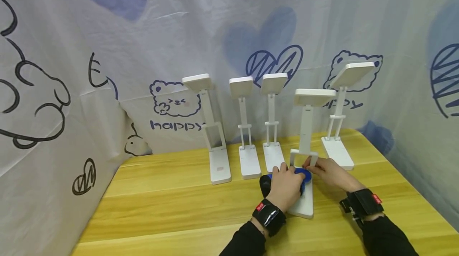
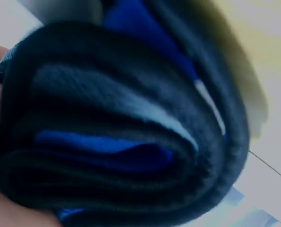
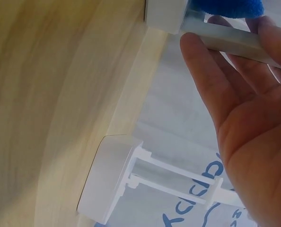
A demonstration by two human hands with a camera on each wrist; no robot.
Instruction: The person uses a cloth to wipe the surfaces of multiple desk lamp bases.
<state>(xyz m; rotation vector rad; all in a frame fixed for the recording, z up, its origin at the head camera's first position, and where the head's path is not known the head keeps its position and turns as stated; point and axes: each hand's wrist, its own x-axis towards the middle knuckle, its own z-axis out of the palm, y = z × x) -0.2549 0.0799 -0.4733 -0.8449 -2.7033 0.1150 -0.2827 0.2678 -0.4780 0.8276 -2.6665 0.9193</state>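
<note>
A white folding phone stand (image 1: pixel 306 128) stands upright on the wooden table, its flat panel at the top and its rectangular base toward me. My left hand (image 1: pixel 287 186) grips a folded blue cloth (image 1: pixel 304 175) with black edging over the base, close to the stand's lower legs. In the left wrist view the cloth's black-edged folds (image 2: pixel 131 109) fill most of the picture. On the right side, my right hand (image 1: pixel 328 172) holds one lower leg (image 3: pixel 240 45) of the stand between thumb and fingers. Blue cloth shows just beyond that leg in the right wrist view.
Behind, three similar white stands (image 1: pixel 219 164) (image 1: pixel 250 160) (image 1: pixel 273 154) are lined up along the back of the wooden table (image 1: pixel 161 200). Another white stand (image 1: pixel 338 154) is at the back right. A printed curtain (image 1: pixel 172 41) hangs behind and beside the table.
</note>
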